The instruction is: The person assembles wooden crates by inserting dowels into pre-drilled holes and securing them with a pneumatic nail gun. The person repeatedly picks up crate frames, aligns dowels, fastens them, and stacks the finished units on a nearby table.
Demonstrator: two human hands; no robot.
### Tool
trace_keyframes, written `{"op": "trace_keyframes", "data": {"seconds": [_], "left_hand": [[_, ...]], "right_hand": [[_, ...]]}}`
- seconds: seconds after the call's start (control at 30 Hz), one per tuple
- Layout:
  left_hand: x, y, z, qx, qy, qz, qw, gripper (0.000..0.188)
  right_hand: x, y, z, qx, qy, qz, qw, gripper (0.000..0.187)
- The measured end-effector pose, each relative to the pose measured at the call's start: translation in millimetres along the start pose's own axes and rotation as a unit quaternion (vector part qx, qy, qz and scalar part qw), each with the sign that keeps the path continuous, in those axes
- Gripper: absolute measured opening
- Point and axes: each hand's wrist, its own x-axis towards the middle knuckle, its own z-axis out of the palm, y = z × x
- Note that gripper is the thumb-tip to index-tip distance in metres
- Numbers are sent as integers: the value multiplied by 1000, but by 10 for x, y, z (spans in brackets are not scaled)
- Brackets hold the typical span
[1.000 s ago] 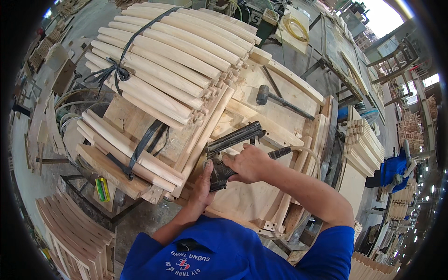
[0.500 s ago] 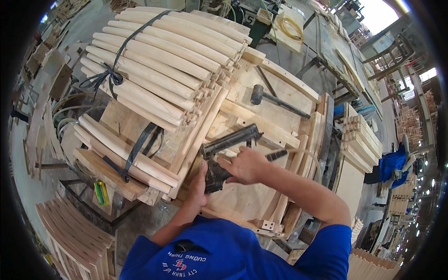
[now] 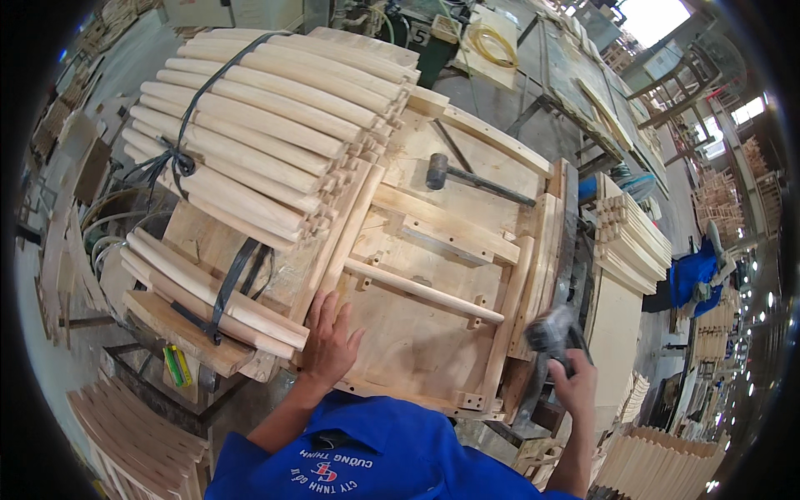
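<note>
My left hand (image 3: 329, 342) lies flat, fingers spread, on the near left corner of a pale wooden jig board (image 3: 417, 333), next to the ends of stacked slats. My right hand (image 3: 573, 385) grips a dark power tool (image 3: 554, 333) off the board's right edge, low and blurred. A thin wooden rail (image 3: 421, 290) lies across the board between two side pieces. A black mallet (image 3: 467, 177) rests on the far part of the board.
A big bundle of curved wooden slats (image 3: 267, 133) tied with black straps sits at the left, a smaller strapped bundle (image 3: 208, 296) below it. More slats are stacked at the right (image 3: 633, 242) and lower left (image 3: 133, 425). Metal frames stand behind.
My right hand has carried the power tool from the middle of the board over to its right edge. My left hand has let go of the tool and rests flat on the board.
</note>
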Motion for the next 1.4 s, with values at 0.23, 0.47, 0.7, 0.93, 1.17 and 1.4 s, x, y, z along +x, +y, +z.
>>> {"op": "trace_keyframes", "data": {"seconds": [0.23, 0.47, 0.7, 0.93, 1.17, 1.4], "left_hand": [[62, -40, 30, 9, -1, 20, 1000, 58], [-46, 57, 48, 14, -11, 33, 999, 57], [-617, 468, 497, -103, -62, 99, 988, 49], [-489, 411, 159, 4, 19, 99, 995, 51], [-302, 20, -14, 200, -39, -21, 979, 62], [-220, 328, 31, 81, -64, -41, 994, 85]], "right_hand": [[-55, 1383, -220, -52, 186, 90, 977, 41], [20, 1672, -155, -215, 250, 89, 940, 44], [-307, 661, 774, -10, 159, -60, 985, 41], [-464, 172, 1871, 116, -19, 82, 990, 37], [-374, 191, 1407, 428, -125, 38, 894, 34], [-718, 662, 860, 455, -65, -85, 884, 61]]}}
